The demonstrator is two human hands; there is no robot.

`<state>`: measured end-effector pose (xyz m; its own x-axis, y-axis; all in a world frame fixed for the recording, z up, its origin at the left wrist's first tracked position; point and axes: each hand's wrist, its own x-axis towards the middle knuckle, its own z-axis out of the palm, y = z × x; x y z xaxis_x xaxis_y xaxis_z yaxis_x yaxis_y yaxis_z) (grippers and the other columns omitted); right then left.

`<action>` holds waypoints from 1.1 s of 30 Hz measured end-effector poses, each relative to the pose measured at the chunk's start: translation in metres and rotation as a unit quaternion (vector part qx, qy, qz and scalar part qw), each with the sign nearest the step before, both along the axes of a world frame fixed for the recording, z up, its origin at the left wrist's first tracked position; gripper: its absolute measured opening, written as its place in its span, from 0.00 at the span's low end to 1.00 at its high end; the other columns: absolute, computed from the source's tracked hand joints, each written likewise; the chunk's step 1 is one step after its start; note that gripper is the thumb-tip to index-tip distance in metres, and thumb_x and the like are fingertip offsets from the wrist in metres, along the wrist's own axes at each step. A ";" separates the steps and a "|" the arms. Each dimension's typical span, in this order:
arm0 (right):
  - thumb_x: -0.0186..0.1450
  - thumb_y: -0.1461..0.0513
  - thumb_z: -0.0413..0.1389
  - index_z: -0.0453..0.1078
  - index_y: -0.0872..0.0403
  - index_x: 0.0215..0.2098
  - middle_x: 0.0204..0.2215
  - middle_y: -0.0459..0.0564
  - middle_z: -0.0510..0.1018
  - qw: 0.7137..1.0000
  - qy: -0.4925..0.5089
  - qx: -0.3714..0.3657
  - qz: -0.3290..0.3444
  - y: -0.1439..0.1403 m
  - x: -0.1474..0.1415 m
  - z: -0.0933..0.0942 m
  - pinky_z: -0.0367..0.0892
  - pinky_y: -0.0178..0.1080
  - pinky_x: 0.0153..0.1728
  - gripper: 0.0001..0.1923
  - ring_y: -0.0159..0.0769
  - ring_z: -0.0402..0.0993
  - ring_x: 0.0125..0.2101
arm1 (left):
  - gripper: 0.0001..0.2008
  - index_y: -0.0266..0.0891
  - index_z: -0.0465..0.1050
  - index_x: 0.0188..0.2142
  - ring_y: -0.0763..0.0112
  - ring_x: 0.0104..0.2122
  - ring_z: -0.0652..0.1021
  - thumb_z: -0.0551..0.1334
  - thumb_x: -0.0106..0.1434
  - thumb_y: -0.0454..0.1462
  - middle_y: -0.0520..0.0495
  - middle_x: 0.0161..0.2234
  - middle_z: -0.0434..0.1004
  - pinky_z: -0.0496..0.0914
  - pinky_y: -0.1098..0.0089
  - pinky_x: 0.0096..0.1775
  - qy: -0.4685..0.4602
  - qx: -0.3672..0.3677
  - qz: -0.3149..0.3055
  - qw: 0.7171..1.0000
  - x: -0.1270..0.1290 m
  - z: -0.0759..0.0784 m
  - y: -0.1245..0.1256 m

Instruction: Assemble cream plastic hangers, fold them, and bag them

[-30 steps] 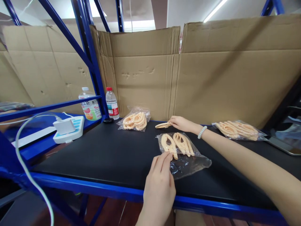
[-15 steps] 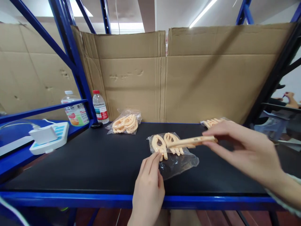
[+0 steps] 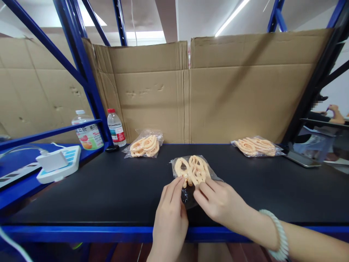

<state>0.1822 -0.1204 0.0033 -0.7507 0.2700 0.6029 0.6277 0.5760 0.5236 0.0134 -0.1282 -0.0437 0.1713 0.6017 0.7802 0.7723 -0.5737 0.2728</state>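
A clear plastic bag (image 3: pixel 188 198) lies flat on the black tabletop in front of me, with several cream-coloured looped pieces (image 3: pixel 200 169) in or on its far part. My left hand (image 3: pixel 171 200) is closed at the bag's near left edge, fingertips touching the lower end of the left loop. My right hand (image 3: pixel 218 198) pinches the near end of a looped piece lying over the right side of the bag. Its fingers cover that end, and I cannot tell whether the piece is inside the plastic or on top.
Filled bags of similar looped pieces lie at the back left (image 3: pixel 145 146) and back right (image 3: pixel 256 146). A phone-like slab (image 3: pixel 304 159) is at the far right. Bottles (image 3: pixel 116 127) and a white power strip (image 3: pixel 72 163) stand left. A cardboard wall (image 3: pixel 245 91) closes the back.
My right hand has moved left and down from the right, bringing a looped piece onto the bag. My left hand has stayed at the bag's near left edge.
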 end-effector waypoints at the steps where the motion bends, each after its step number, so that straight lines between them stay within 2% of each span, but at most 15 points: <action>1: 0.63 0.72 0.48 0.69 0.59 0.30 0.24 0.52 0.72 1.000 -0.009 0.004 -0.024 0.006 -0.003 -0.004 0.63 0.38 0.22 0.10 0.38 0.69 0.24 | 0.28 0.35 0.63 0.55 0.60 0.50 0.71 0.48 0.55 0.20 0.39 0.51 0.70 0.71 0.58 0.50 -0.002 -0.002 -0.001 1.000 0.000 0.000 0.000; 4: 0.60 0.73 0.50 0.71 0.64 0.36 0.26 0.57 0.75 0.994 -0.025 0.001 -0.102 0.016 -0.008 -0.015 0.67 0.40 0.22 0.09 0.42 0.72 0.27 | 0.30 0.36 0.63 0.55 0.60 0.50 0.71 0.47 0.55 0.20 0.39 0.51 0.70 0.71 0.57 0.50 -0.006 -0.012 -0.005 1.000 -0.001 0.000 0.000; 6: 0.59 0.74 0.51 0.70 0.69 0.42 0.29 0.63 0.77 0.989 -0.022 -0.018 -0.146 0.016 -0.010 -0.019 0.68 0.40 0.21 0.13 0.46 0.74 0.30 | 0.30 0.37 0.63 0.56 0.60 0.51 0.71 0.47 0.55 0.20 0.40 0.52 0.70 0.71 0.56 0.51 -0.010 -0.022 -0.007 1.000 -0.001 -0.001 0.000; 9: 0.57 0.75 0.51 0.68 0.71 0.48 0.30 0.65 0.78 0.985 -0.015 -0.059 -0.163 0.010 -0.007 -0.016 0.69 0.40 0.20 0.20 0.49 0.74 0.34 | 0.29 0.37 0.63 0.56 0.59 0.51 0.71 0.48 0.56 0.21 0.40 0.52 0.70 0.70 0.55 0.51 -0.017 -0.037 -0.006 0.999 0.000 -0.001 -0.001; 13: 0.57 0.75 0.50 0.71 0.61 0.43 0.31 0.57 0.78 0.982 0.021 -0.154 -0.108 -0.004 0.013 0.008 0.71 0.38 0.24 0.17 0.44 0.72 0.33 | 0.25 0.37 0.64 0.55 0.59 0.52 0.71 0.48 0.61 0.23 0.38 0.53 0.69 0.69 0.54 0.52 -0.033 -0.058 -0.022 0.998 -0.002 0.005 -0.005; 15: 0.57 0.75 0.48 0.71 0.56 0.40 0.36 0.54 0.77 0.971 0.050 -0.229 -0.053 -0.008 0.029 0.019 0.73 0.39 0.33 0.18 0.41 0.71 0.37 | 0.21 0.39 0.66 0.54 0.60 0.53 0.71 0.48 0.64 0.26 0.39 0.54 0.68 0.69 0.55 0.53 -0.044 -0.082 -0.052 0.994 -0.009 0.012 -0.010; 17: 0.56 0.75 0.47 0.71 0.53 0.44 0.45 0.54 0.74 0.954 0.080 -0.289 0.003 -0.007 0.046 0.024 0.71 0.43 0.44 0.21 0.40 0.69 0.44 | 0.20 0.42 0.67 0.53 0.62 0.53 0.71 0.47 0.66 0.27 0.40 0.54 0.68 0.69 0.59 0.52 -0.042 -0.115 -0.090 0.988 -0.020 0.020 -0.015; 20: 0.59 0.70 0.51 0.69 0.49 0.50 0.54 0.54 0.66 0.917 0.125 -0.379 0.027 0.002 0.068 0.018 0.67 0.46 0.51 0.22 0.41 0.66 0.52 | 0.21 0.44 0.70 0.49 0.62 0.53 0.71 0.47 0.65 0.26 0.41 0.56 0.66 0.69 0.59 0.53 -0.007 -0.132 -0.103 0.986 -0.037 0.027 -0.020; 23: 0.61 0.62 0.56 0.69 0.47 0.50 0.58 0.54 0.61 0.869 0.152 -0.471 0.032 0.011 0.080 0.006 0.66 0.46 0.51 0.18 0.43 0.67 0.52 | 0.19 0.44 0.71 0.46 0.62 0.52 0.72 0.51 0.62 0.25 0.42 0.56 0.66 0.69 0.59 0.52 0.037 -0.145 -0.108 0.983 -0.048 0.029 -0.020; 25: 0.60 0.57 0.60 0.70 0.46 0.50 0.60 0.54 0.59 0.843 0.160 -0.512 0.041 0.014 0.083 0.001 0.65 0.47 0.52 0.20 0.44 0.66 0.53 | 0.19 0.44 0.71 0.46 0.62 0.52 0.72 0.53 0.60 0.25 0.43 0.55 0.67 0.69 0.60 0.51 0.056 -0.159 -0.117 0.979 -0.050 0.030 -0.017; 27: 0.59 0.55 0.61 0.70 0.46 0.50 0.60 0.54 0.58 0.839 0.167 -0.516 0.040 0.016 0.082 -0.001 0.63 0.48 0.54 0.21 0.46 0.64 0.55 | 0.18 0.44 0.72 0.44 0.62 0.51 0.72 0.56 0.58 0.25 0.43 0.53 0.68 0.69 0.60 0.51 0.062 -0.166 -0.121 0.977 -0.048 0.030 -0.011; 29: 0.61 0.56 0.59 0.72 0.47 0.45 0.59 0.53 0.60 0.851 0.181 -0.492 0.025 0.017 0.079 -0.002 0.61 0.49 0.55 0.14 0.46 0.62 0.56 | 0.14 0.43 0.73 0.39 0.61 0.50 0.73 0.58 0.58 0.25 0.43 0.51 0.71 0.69 0.60 0.50 0.054 -0.166 -0.120 0.977 -0.046 0.031 -0.006; 31: 0.64 0.58 0.55 0.74 0.49 0.36 0.56 0.53 0.65 0.858 0.202 -0.471 0.011 0.017 0.075 -0.002 0.63 0.48 0.53 0.07 0.44 0.65 0.54 | 0.10 0.42 0.72 0.34 0.62 0.47 0.74 0.58 0.59 0.26 0.44 0.48 0.73 0.70 0.61 0.48 0.036 -0.164 -0.123 0.978 -0.043 0.032 -0.001; 33: 0.67 0.58 0.51 0.72 0.51 0.31 0.51 0.53 0.70 0.856 0.233 -0.460 0.015 0.017 0.072 -0.002 0.65 0.47 0.51 0.11 0.42 0.69 0.49 | 0.08 0.41 0.70 0.32 0.64 0.44 0.76 0.56 0.62 0.27 0.45 0.43 0.76 0.71 0.63 0.46 0.005 -0.164 -0.129 0.978 -0.040 0.033 0.001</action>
